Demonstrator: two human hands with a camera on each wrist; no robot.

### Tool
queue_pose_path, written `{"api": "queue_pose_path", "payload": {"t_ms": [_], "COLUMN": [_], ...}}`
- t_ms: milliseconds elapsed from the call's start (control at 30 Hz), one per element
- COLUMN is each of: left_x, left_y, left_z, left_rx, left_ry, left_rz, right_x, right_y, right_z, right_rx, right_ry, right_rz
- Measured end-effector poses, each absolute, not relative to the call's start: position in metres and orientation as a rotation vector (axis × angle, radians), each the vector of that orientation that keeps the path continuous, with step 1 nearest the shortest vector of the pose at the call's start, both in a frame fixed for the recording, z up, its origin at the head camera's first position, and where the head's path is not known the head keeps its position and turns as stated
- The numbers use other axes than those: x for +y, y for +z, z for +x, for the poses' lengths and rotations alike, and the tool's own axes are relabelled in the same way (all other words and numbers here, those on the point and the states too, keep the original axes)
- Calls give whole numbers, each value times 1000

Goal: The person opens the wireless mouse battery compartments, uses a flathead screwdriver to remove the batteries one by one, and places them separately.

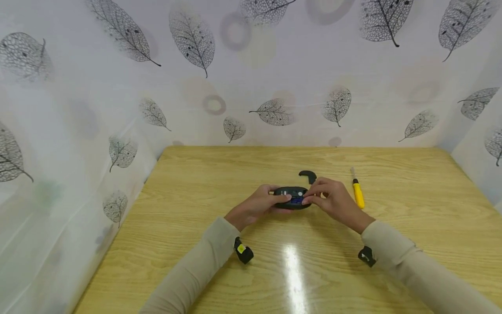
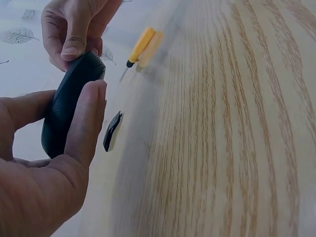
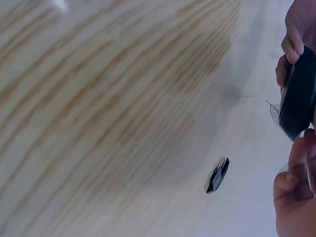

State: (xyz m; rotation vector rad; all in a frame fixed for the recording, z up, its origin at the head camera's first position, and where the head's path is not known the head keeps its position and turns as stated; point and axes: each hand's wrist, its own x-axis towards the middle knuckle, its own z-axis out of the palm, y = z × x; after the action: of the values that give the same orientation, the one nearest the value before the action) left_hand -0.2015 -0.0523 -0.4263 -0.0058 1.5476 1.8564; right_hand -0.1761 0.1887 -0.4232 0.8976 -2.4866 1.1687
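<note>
A black oval computer mouse (image 1: 283, 190) is held underside up, showing small labels and an open recess with a blue battery (image 1: 296, 201) in it. My left hand (image 1: 259, 203) grips the mouse's left end, thumb across the underside; its fingers also wrap the dark body (image 2: 69, 106) in the left wrist view. At the other end, my right hand (image 1: 333, 200) pinches with thumb and fingertips beside the recess; the fingertips partly cover the battery. In the right wrist view, a ribbed end of the mouse (image 3: 296, 106) lies close to the right fingers (image 3: 296, 158).
A curved black cover (image 1: 310, 175) lies on the wooden table (image 1: 188, 183) just behind the right hand. Farther right rests a yellow-handled screwdriver (image 1: 357, 194), tip pointing away. A leaf-patterned cloth (image 1: 251, 74) hangs behind the table and along its sides.
</note>
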Motion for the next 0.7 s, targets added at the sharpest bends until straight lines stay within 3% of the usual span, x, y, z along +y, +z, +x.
{"api": "queue_pose_path", "payload": {"t_ms": [700], "left_x": [-51], "left_y": [-423], "left_z": [-201], "left_rx": [1549], "left_ry": [1836], "left_rz": [73], "right_x": [195], "right_y": [-426], "right_z": [-179], "right_rx": [-2459], "right_ry": [1365], "right_rz": [902]}}
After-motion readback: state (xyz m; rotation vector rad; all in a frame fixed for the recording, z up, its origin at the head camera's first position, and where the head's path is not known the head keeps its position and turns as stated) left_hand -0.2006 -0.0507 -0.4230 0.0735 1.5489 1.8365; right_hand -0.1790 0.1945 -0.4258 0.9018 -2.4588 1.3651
